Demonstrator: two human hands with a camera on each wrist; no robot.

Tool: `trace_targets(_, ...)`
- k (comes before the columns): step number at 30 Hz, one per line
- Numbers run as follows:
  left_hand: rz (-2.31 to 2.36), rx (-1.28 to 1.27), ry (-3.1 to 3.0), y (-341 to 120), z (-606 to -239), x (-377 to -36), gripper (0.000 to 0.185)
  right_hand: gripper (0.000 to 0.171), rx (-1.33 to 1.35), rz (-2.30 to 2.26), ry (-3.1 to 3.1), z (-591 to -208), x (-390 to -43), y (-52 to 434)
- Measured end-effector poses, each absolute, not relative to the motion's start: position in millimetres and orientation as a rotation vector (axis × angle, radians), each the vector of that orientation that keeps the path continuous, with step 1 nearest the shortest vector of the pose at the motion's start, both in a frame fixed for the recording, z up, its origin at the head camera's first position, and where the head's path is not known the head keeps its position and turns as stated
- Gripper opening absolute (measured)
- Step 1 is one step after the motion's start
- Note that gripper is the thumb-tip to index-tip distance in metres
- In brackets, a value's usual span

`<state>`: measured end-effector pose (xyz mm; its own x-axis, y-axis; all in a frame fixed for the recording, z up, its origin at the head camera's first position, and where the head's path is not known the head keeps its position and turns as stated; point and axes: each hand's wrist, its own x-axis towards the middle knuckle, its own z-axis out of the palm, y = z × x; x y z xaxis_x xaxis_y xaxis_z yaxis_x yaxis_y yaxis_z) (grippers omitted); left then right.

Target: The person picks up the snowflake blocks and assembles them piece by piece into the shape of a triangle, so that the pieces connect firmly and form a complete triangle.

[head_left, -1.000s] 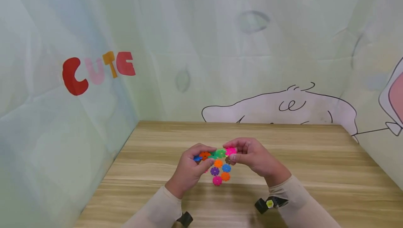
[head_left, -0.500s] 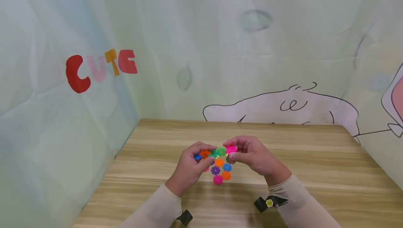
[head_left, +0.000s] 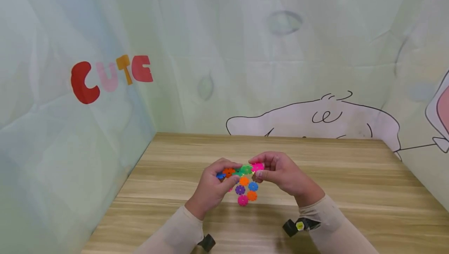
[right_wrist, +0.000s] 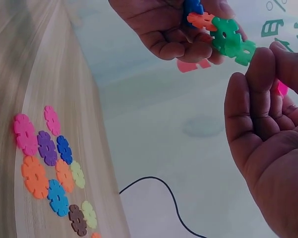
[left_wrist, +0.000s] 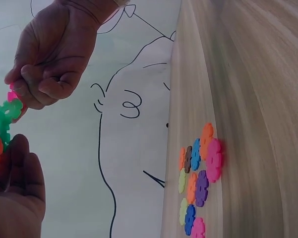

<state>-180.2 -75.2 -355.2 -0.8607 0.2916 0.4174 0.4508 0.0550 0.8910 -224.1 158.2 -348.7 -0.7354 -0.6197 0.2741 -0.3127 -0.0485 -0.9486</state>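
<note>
Pale cartoon-printed walls close in a wooden table [head_left: 350,183]. Above it, 2 hands meet over a chain of snowflake discs [right_wrist: 223,32]: 1 blue, 1 orange and 2 green, counted in the right wrist view. The left hand [head_left: 210,189] grips the blue-orange end; the right hand [head_left: 282,174] pinches 1 pink disc [head_left: 258,166] at the chain's 3 o'clock end. About 10 loose discs [right_wrist: 49,166] lie flat on the table below, clustered at the hands' 6 o'clock.
</note>
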Motion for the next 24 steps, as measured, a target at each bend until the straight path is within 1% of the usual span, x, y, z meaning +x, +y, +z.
trace_targets(6,-1.891,-0.793,-2.195,-74,-350,-180,0.023,0.027,-0.986,-1.854,2.018,-350,-227,157)
trace_targets(14,-1.856,-0.772,-2.24,-74,-345,-180,0.025,0.032,-1.011,-1.855,1.982,-347,-230,159)
trace_targets(21,-1.875,-0.704,-2.238,-77,-369,-198,0.026,0.036,-0.986,-1.83,1.991,-347,-232,158)
trace_targets(24,-1.883,-0.705,-2.212,-76,-371,-199,0.025,0.039,-0.988,-1.802,1.986,-345,-233,160)
